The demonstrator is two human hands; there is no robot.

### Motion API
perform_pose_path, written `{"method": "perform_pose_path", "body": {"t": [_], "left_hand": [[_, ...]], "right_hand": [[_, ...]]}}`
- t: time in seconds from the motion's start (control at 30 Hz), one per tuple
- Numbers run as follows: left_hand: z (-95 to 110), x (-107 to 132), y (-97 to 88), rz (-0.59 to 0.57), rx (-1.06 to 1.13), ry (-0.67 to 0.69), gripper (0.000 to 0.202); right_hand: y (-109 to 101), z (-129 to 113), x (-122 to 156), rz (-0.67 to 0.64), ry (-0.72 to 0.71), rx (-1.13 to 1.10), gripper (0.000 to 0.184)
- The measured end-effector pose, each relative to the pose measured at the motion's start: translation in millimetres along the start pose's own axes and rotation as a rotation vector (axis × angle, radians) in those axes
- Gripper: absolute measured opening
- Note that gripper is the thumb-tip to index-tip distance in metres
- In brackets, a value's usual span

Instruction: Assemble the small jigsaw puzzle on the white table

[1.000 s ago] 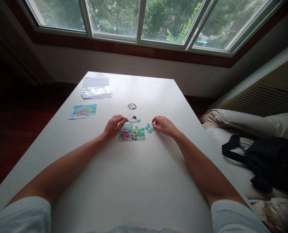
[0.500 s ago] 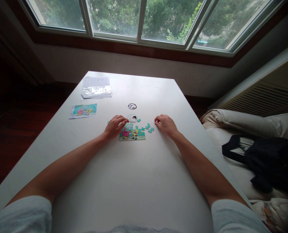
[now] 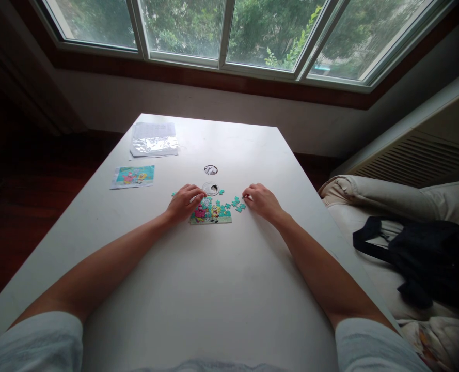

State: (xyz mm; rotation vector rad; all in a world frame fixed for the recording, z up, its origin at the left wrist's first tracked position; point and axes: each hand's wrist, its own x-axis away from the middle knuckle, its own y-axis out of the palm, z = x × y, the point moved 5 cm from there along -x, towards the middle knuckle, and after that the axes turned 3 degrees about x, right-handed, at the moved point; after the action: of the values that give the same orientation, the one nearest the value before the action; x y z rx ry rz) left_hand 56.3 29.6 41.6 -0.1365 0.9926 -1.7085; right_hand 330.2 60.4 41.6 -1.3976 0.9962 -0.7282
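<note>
A partly joined cartoon jigsaw puzzle (image 3: 210,213) lies on the white table, its upper edge uneven. My left hand (image 3: 185,201) rests over its upper left corner, fingers curled and thumb close to the forefinger; whatever lies between them is hidden. To the right of the puzzle, several loose turquoise puzzle pieces (image 3: 236,201) are scattered. Beside them, my right hand (image 3: 263,200) has its fingertips pinched together, and anything in them is too small to make out. Another loose piece (image 3: 221,191) sits above the puzzle.
Two round black-and-white items (image 3: 210,170) lie beyond the puzzle. At the left is a picture card (image 3: 134,176) with the cartoon scene, and behind it papers in a clear plastic sleeve (image 3: 154,139). A dark bag (image 3: 426,258) rests on a pale seat right of the table.
My right hand has moved slightly left, nearer the loose pieces, and its fingertips have come together. My left hand has barely shifted at the puzzle's corner.
</note>
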Motion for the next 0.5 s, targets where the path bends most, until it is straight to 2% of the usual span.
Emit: {"method": "perform_pose_path", "body": {"t": [0.23,0.5], "left_hand": [[0.2,0.0,0.5,-0.015,-0.006,0.000,0.039],[-0.9,0.3,2.0,-0.015,-0.029,-0.001,0.036]], "right_hand": [[-0.7,2.6,-1.2,-0.069,0.017,-0.026,0.007],[6.4,8.1,-3.9,-0.110,0.080,-0.271,0.003]]}}
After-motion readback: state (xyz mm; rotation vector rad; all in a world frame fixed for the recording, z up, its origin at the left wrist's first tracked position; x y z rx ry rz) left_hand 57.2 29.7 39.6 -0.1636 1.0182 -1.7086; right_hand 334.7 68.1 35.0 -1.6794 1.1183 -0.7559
